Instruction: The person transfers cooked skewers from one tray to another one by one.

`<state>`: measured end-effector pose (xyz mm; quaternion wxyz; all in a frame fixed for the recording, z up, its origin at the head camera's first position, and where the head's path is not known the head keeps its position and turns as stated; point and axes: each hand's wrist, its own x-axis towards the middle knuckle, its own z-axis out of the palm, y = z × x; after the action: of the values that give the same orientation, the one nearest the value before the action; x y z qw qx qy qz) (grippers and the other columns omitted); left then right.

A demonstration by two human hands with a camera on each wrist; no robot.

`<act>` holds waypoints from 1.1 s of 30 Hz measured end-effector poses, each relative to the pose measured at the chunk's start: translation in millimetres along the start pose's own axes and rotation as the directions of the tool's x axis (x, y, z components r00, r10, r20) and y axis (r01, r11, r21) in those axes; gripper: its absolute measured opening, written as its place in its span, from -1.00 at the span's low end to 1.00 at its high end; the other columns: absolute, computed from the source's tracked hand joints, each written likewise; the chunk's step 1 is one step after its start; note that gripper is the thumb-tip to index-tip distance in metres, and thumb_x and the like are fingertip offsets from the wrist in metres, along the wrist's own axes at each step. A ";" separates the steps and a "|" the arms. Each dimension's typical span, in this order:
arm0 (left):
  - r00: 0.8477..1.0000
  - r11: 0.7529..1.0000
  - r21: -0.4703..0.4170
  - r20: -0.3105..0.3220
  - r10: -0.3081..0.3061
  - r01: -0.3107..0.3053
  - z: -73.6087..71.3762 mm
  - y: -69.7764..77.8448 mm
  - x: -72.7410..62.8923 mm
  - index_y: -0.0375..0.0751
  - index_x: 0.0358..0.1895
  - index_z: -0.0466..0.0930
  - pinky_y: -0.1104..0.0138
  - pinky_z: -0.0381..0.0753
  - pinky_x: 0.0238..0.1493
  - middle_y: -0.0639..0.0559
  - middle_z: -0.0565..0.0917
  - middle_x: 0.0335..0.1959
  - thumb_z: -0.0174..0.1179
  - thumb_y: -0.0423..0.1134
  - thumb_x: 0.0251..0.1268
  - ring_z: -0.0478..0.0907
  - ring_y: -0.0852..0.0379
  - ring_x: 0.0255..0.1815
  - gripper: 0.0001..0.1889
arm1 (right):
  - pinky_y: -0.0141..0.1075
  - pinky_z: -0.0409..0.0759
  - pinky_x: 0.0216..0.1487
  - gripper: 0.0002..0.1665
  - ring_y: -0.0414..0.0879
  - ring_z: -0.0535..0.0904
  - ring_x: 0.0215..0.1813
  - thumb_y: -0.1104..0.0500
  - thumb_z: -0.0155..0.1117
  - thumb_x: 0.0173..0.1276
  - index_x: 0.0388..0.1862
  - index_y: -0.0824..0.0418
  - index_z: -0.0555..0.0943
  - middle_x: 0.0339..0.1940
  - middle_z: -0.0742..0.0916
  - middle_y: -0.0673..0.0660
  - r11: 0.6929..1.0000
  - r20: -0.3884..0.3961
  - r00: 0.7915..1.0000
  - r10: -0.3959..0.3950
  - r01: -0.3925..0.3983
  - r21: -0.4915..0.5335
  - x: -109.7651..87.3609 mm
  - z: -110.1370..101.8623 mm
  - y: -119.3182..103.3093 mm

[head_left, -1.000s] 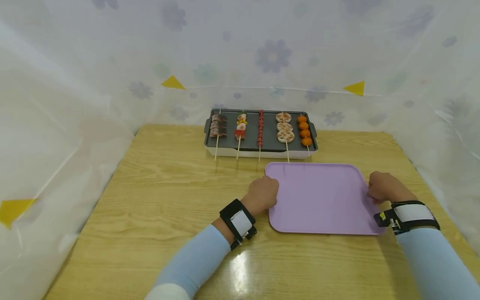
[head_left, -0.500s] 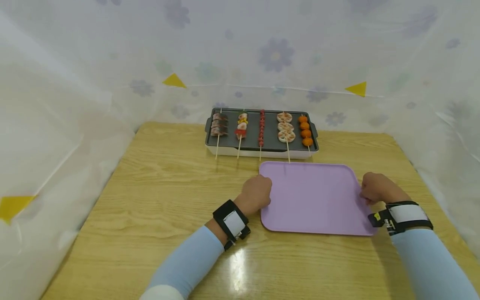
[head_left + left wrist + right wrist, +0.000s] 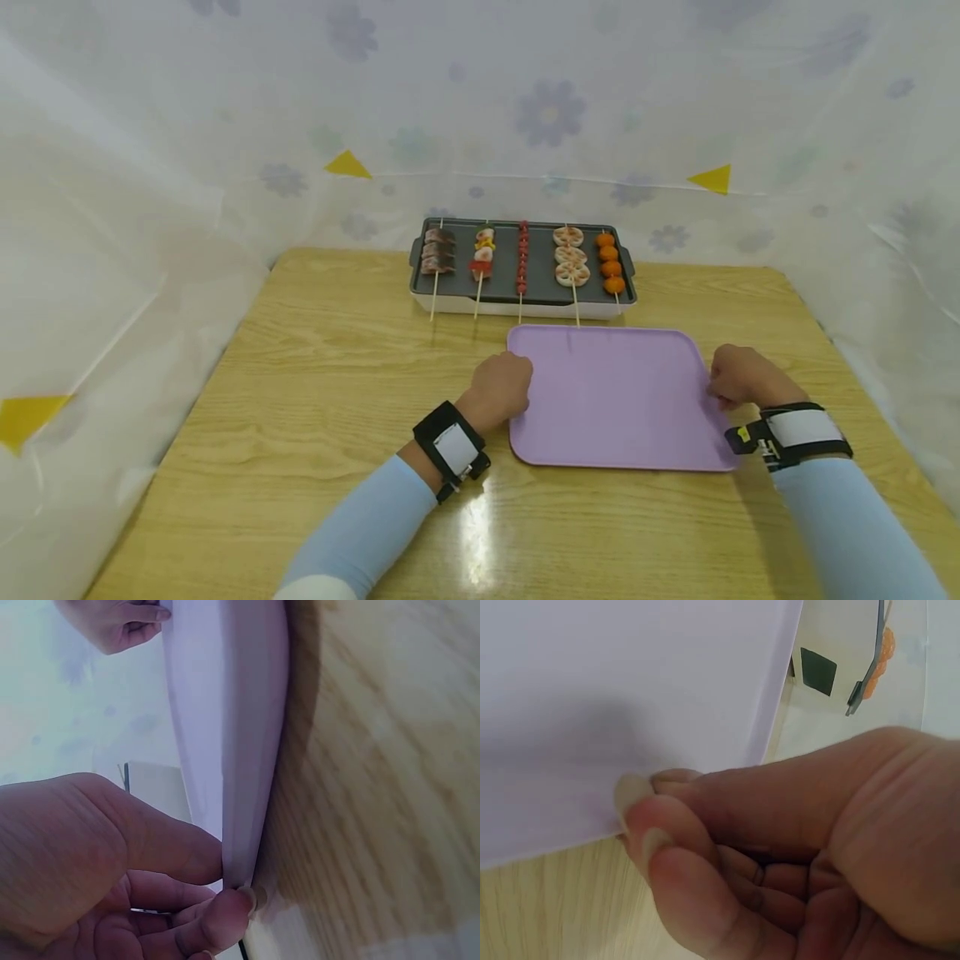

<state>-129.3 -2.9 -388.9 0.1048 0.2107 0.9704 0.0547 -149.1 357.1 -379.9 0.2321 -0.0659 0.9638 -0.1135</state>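
As opposite ends presumably give balance, left hand and right hand each pinch, thumb-and-finger grip, one short rim of a lilac rectangular tray.

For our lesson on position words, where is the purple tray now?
In the head view, the purple tray is right of centre, between the left hand and right hand, just in front of the grill.

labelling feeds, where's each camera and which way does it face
Head: on the head, facing forward and down at tray and grill; left hand, right hand, sleeves show.
Left wrist: on that wrist, facing the tray's edge; both hands show.
Right wrist: on that wrist, facing the tray; right hand shows.
All share the tray.
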 end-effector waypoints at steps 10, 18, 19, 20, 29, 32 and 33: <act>0.999 1.000 0.021 -0.036 -0.005 0.006 3.7 -12.1 -7.3 -0.22 -0.46 0.59 0.26 0.57 -0.55 -0.10 0.62 -0.40 0.26 -0.31 0.18 0.60 0.03 -0.41 -0.90 | -0.35 0.41 -0.55 -0.73 -0.17 0.46 -0.64 0.34 0.17 0.19 -0.70 0.21 0.52 -0.75 0.56 -0.01 1.000 0.034 0.999 0.012 -0.013 0.021 5.4 3.0 -10.3; 0.999 1.000 0.011 -0.038 -0.022 0.023 0.8 -17.1 -13.8 -0.25 -0.42 0.61 0.24 0.58 -0.54 -0.12 0.61 -0.37 0.25 -0.33 0.19 0.60 0.01 -0.39 -0.92 | -0.33 0.48 -0.55 -0.71 -0.17 0.51 -0.63 0.34 0.20 0.17 -0.74 0.20 0.51 -0.75 0.58 -0.02 0.998 0.012 1.000 -0.020 0.019 0.055 6.3 4.9 -15.0; 0.999 1.000 0.009 -0.040 -0.024 0.024 1.5 -18.4 -14.1 -0.25 -0.42 0.61 0.24 0.58 -0.54 -0.12 0.61 -0.37 0.25 -0.33 0.19 0.60 0.01 -0.39 -0.92 | -0.33 0.48 -0.55 -0.71 -0.17 0.51 -0.63 0.33 0.21 0.17 -0.74 0.20 0.51 -0.75 0.58 -0.02 0.998 0.010 1.000 -0.022 0.021 0.057 6.6 5.6 -15.6; 0.999 1.000 0.009 -0.040 -0.025 0.026 1.8 -19.5 -14.6 -0.25 -0.42 0.61 0.23 0.59 -0.53 -0.12 0.61 -0.36 0.25 -0.33 0.19 0.59 0.00 -0.39 -0.92 | -0.32 0.47 -0.55 -0.71 -0.17 0.50 -0.63 0.33 0.22 0.18 -0.73 0.20 0.51 -0.74 0.57 -0.01 0.998 0.013 1.000 -0.019 0.018 0.057 6.9 6.1 -16.4; 0.998 0.999 0.022 -0.058 -0.033 0.035 2.9 -29.3 -20.6 -0.29 -0.40 0.63 0.22 0.59 -0.54 -0.14 0.60 -0.37 0.22 -0.36 0.20 0.59 -0.01 -0.41 -0.93 | -0.31 0.49 -0.50 -0.73 -0.14 0.52 -0.58 0.31 0.25 0.23 -0.67 0.22 0.56 -0.70 0.60 0.00 0.996 0.054 0.998 -0.034 0.029 0.081 12.2 6.4 -25.4; 0.997 0.999 0.034 -0.067 -0.034 0.037 3.3 -33.4 -21.6 -0.29 -0.37 0.64 0.21 0.60 -0.52 -0.14 0.61 -0.36 0.20 -0.37 0.22 0.59 -0.01 -0.40 -0.93 | -0.31 0.48 -0.50 -0.73 -0.15 0.52 -0.58 0.29 0.27 0.24 -0.66 0.23 0.57 -0.70 0.60 0.00 0.996 0.063 0.997 -0.045 0.039 0.086 13.6 6.8 -29.1; 0.997 0.999 0.037 -0.071 -0.035 0.038 3.4 -34.6 -21.8 -0.29 -0.37 0.64 0.20 0.61 -0.52 -0.15 0.62 -0.36 0.20 -0.37 0.22 0.60 -0.02 -0.40 -0.93 | -0.31 0.49 -0.50 -0.74 -0.15 0.52 -0.58 0.29 0.27 0.24 -0.66 0.23 0.57 -0.70 0.60 0.00 0.995 0.067 0.997 -0.046 0.040 0.089 14.1 6.8 -30.5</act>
<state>-122.9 -43.1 -393.5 0.0675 0.1927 0.9780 0.0417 -156.2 323.8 -384.3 0.2653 -0.0804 0.9477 -0.1583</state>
